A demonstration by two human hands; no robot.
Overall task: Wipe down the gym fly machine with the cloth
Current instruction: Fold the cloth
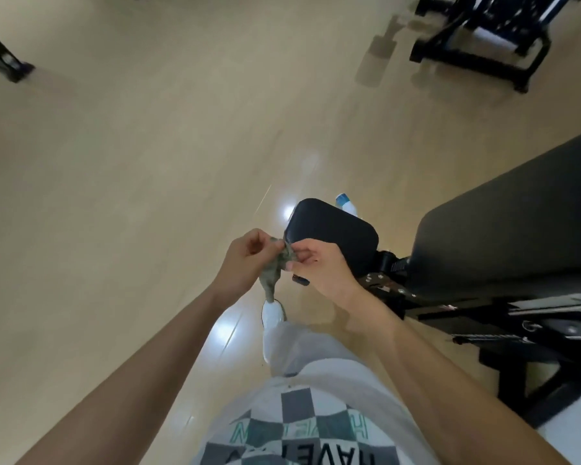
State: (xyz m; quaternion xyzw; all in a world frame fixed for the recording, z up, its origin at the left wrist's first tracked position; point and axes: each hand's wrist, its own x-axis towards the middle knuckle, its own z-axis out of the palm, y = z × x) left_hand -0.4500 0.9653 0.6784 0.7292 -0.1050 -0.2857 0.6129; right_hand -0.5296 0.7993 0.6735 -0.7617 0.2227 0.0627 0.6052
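**Checked grey-and-white shirt (299, 427) beside one black padded gym fly machine (517, 229)**

Left hand (249, 260) and right hand (319, 270), fingers curled, both pinch one crumpled grey-green cloth (275, 275) above the pale wooden floor (114, 196), just beside the machine's small black seat pad (332, 233). One white blue-capped bottle (347, 204) shows beyond it, partly hidden. One second black frame (483, 38) lies well apart.

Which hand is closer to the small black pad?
Right. The right hand overlaps the near edge of the small black pad; the left hand is farther left, across the cloth.

Bottle (346, 203) on pale floor (131, 162)
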